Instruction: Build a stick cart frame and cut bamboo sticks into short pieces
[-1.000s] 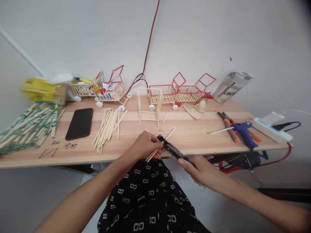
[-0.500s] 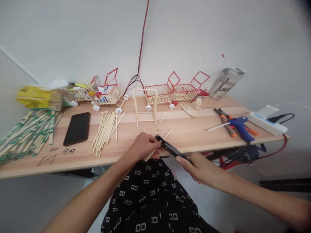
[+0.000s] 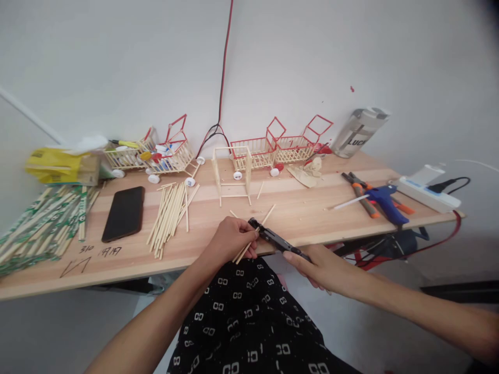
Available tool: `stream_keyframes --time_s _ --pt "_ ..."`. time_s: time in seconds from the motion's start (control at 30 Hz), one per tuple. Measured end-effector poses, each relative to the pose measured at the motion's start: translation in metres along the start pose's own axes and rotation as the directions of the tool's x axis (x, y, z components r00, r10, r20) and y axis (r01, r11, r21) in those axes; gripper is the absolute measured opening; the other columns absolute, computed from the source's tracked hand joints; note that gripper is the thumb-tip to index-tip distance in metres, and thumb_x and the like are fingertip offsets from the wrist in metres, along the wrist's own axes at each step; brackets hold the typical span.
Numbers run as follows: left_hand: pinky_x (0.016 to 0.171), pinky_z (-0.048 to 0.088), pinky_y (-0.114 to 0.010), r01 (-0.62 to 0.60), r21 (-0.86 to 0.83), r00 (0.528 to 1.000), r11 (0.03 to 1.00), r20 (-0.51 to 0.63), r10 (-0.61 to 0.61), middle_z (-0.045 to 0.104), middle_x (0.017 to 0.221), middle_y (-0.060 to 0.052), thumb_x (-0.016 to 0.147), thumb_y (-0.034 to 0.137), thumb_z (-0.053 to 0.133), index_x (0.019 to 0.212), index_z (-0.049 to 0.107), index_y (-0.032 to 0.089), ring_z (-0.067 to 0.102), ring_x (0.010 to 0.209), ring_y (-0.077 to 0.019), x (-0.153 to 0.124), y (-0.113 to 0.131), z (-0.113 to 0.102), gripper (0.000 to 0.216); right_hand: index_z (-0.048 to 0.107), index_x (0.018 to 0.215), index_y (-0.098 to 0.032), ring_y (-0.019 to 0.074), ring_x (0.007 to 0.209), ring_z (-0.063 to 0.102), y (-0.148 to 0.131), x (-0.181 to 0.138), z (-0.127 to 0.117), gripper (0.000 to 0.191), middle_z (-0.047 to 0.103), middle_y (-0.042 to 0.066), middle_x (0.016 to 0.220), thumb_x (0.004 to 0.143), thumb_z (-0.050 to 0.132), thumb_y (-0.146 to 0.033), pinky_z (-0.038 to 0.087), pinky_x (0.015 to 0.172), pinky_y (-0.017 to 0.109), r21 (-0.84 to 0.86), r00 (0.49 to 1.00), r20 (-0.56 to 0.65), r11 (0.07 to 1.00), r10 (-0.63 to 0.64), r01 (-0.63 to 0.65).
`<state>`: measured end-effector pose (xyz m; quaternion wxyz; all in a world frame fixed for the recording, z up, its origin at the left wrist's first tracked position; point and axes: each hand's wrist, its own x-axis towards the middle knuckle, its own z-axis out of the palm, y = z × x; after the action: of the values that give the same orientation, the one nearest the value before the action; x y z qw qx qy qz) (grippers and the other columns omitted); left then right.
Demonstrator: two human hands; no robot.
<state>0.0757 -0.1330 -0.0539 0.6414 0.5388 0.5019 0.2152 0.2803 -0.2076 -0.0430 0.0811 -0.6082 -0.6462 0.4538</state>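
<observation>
My left hand is closed around thin wooden sticks at the front edge of the wooden table. My right hand grips the handles of black cutting pliers, whose jaws meet the sticks beside my left fingers. A loose stick lies on the table just beyond the jaws. A small open stick frame stands behind it.
A pile of bare sticks and a black phone lie to the left, with wrapped chopsticks at the far left. Stick carts line the wall. A blue glue gun, orange pliers and a power strip sit right.
Only my view has shifted slightly; both hands keep the same hold on the sticks and the pliers.
</observation>
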Motion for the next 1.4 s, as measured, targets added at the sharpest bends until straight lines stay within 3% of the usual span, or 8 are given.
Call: stream_keyframes --time_s 0.2,0.43,0.63,0.77,0.9,1.03,1.23,1.4 --pt "0.04 0.046 -0.017 -0.003 0.012 1.0 1.0 -0.016 0.003 0.058 0.046 0.002 0.08 0.009 0.054 0.059 0.056 0.012 0.06 0.041 -0.0099 0.0 0.001 0.001 0.021 0.059 0.076 -0.017 0.0156 0.058 0.056 -0.006 0.001 -0.001 0.046 0.061 0.004 0.063 0.093 0.036 -0.053 0.046 0.057 0.027 -0.093 0.968 -0.132 0.974 -0.216 0.204" --pt "0.044 0.048 -0.018 -0.063 -0.055 0.998 0.997 0.01 0.063 0.059 0.05 0.001 0.083 0.015 0.055 0.062 0.056 0.011 0.06 0.043 -0.0094 -0.001 -0.002 -0.002 0.022 0.048 0.057 -0.018 0.0107 0.035 0.044 0.008 0.005 -0.006 0.064 0.051 0.001 0.044 0.089 0.027 -0.069 0.035 0.036 0.023 0.018 0.996 0.086 1.0 -0.022 0.021" --pt "0.057 0.054 -0.024 -0.12 -0.248 0.992 0.961 0.014 0.127 0.065 0.067 -0.003 0.077 0.027 0.066 0.075 0.061 0.011 0.064 0.057 -0.011 -0.009 0.001 -0.017 0.017 0.05 0.059 -0.019 0.0115 0.037 0.047 0.024 -0.005 -0.002 0.063 0.052 0.001 0.044 0.087 0.029 -0.071 0.037 0.039 0.022 0.152 0.998 0.025 0.987 -0.051 0.046" --pt "0.055 0.051 -0.024 -0.271 0.064 0.943 0.961 -0.181 0.278 0.062 0.066 -0.001 0.078 0.031 0.064 0.074 0.065 0.013 0.06 0.058 -0.0118 -0.006 0.022 -0.029 0.018 0.052 0.061 -0.019 0.0125 0.039 0.05 0.022 -0.005 -0.015 0.063 0.054 0.001 0.044 0.084 0.033 -0.074 0.038 0.041 0.023 0.246 0.994 -0.111 0.968 -0.025 0.051" --pt "0.066 0.047 -0.028 -0.242 0.735 0.806 0.633 -0.211 0.553 0.065 0.069 -0.004 0.082 0.031 0.06 0.07 0.067 0.015 0.061 0.068 -0.0164 0.013 0.045 -0.023 0.021 0.053 0.061 -0.019 0.0129 0.039 0.049 0.016 0.019 -0.039 0.065 0.055 0.002 0.045 0.081 0.033 -0.077 0.038 0.041 0.025 0.395 0.958 -0.287 0.909 -0.015 0.133" --pt "0.075 0.048 -0.032 0.015 0.97 0.829 0.242 -0.147 0.539 0.069 0.089 -0.011 0.088 0.027 0.051 0.086 0.069 0.014 0.063 0.09 -0.0238 0.04 0.05 -0.003 0.022 0.052 0.062 -0.019 0.0128 0.041 0.05 0.015 0.058 -0.054 0.063 0.054 0.001 0.048 0.078 0.04 -0.078 0.04 0.042 0.024 0.525 0.878 -0.469 0.768 -0.099 0.367" --pt "0.077 0.051 -0.037 0.086 0.987 0.877 0.133 -0.138 0.461 0.068 0.096 -0.018 0.089 0.013 0.044 0.1 0.067 0.008 0.064 0.095 -0.0284 0.054 0.056 0.017 0.026 0.054 0.066 -0.018 0.0122 0.043 0.051 0.032 0.089 -0.053 0.057 0.054 0.0 0.05 0.082 0.042 -0.072 0.04 0.044 0.023 0.637 0.839 -0.536 0.605 -0.098 0.478" --pt "0.079 0.051 -0.039 0.075 0.994 0.899 0.074 -0.1 0.427 0.066 0.1 -0.019 0.089 0.012 0.043 0.102 0.065 0.006 0.063 0.097 -0.0287 0.051 0.063 0.027 0.026 0.055 0.068 -0.018 0.0121 0.045 0.051 0.041 0.088 -0.049 0.055 0.055 0.0 0.051 0.087 0.04 -0.068 0.04 0.045 0.023 0.612 0.831 -0.529 0.6 -0.175 0.516"
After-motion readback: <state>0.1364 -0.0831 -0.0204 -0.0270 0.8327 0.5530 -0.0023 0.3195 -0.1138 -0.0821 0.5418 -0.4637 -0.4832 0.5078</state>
